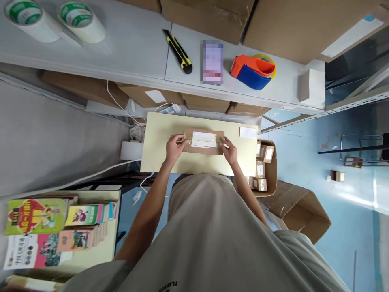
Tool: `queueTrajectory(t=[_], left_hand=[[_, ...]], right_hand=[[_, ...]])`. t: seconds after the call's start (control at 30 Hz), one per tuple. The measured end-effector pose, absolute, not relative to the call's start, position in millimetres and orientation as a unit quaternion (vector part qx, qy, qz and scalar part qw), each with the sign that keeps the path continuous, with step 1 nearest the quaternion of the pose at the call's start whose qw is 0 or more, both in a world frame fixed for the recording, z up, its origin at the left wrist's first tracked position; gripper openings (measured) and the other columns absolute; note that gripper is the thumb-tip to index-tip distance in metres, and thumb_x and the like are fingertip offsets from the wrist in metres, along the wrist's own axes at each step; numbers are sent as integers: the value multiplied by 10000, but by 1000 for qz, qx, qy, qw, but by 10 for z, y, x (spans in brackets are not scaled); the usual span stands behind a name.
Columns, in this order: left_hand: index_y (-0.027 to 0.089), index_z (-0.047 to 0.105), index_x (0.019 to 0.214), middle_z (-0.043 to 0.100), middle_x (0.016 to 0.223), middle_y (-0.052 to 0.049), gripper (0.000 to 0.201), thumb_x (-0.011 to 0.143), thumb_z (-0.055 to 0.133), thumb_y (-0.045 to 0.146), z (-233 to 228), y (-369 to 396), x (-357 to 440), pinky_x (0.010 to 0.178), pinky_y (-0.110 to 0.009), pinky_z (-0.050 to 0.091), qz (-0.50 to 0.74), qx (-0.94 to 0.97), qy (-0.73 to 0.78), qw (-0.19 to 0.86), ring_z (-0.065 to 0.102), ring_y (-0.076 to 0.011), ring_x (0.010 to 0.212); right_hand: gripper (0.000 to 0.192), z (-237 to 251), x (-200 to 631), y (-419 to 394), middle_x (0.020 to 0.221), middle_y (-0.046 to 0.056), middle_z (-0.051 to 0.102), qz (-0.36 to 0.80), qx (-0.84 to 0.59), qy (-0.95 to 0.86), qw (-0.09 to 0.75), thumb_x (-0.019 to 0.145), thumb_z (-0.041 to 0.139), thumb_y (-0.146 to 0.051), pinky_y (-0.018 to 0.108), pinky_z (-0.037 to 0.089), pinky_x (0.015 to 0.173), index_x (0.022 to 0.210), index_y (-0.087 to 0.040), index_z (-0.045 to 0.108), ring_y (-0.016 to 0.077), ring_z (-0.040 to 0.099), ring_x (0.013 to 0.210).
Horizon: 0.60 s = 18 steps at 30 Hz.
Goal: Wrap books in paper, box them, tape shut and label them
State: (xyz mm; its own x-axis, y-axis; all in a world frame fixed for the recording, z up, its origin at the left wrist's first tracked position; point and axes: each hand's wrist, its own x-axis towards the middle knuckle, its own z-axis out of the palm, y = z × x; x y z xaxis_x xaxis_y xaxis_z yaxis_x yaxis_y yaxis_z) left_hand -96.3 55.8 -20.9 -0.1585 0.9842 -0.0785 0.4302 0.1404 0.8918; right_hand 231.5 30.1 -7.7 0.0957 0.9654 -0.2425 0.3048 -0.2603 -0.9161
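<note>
A small flat brown cardboard package point(203, 149) with a white label and clear tape on top lies on a pale yellow table point(164, 138). My left hand point(174, 148) grips its left end. At the package's right end my right hand point(230, 151) pinches the edge. Both hands hold the package flat against the tabletop.
A white card point(248, 132) lies at the table's right. On the grey shelf above are two tape rolls point(82, 20), a yellow-black utility knife point(178, 51), an orange-blue tape dispenser point(253, 71) and a small white box point(311, 84). An open carton of small boxes point(265, 166) stands right; books point(45, 227) lie left.
</note>
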Motion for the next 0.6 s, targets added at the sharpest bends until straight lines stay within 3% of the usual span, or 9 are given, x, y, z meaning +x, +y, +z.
queueTrajectory(t=[0.2, 0.6], left_hand=[[211, 807, 1040, 794, 1146, -76, 195, 880, 893, 283, -239, 451, -805, 904, -357, 699, 382, 502, 689, 357, 802, -208, 919], [217, 822, 891, 769, 1032, -44, 77, 835, 844, 264, -269, 503, -686, 904, -350, 672, 390, 444, 716, 373, 754, -180, 822]], right_hand=[[459, -164, 2350, 295, 1633, 149, 718, 438, -681, -447, 379, 1048, 764, -543, 460, 590, 1278, 1306, -188, 900, 346, 673, 1579], [349, -232, 2368, 365, 1581, 165, 733, 463, -681, -384, 419, 991, 803, -380, 469, 623, 1242, 1228, -148, 912, 350, 727, 1514]])
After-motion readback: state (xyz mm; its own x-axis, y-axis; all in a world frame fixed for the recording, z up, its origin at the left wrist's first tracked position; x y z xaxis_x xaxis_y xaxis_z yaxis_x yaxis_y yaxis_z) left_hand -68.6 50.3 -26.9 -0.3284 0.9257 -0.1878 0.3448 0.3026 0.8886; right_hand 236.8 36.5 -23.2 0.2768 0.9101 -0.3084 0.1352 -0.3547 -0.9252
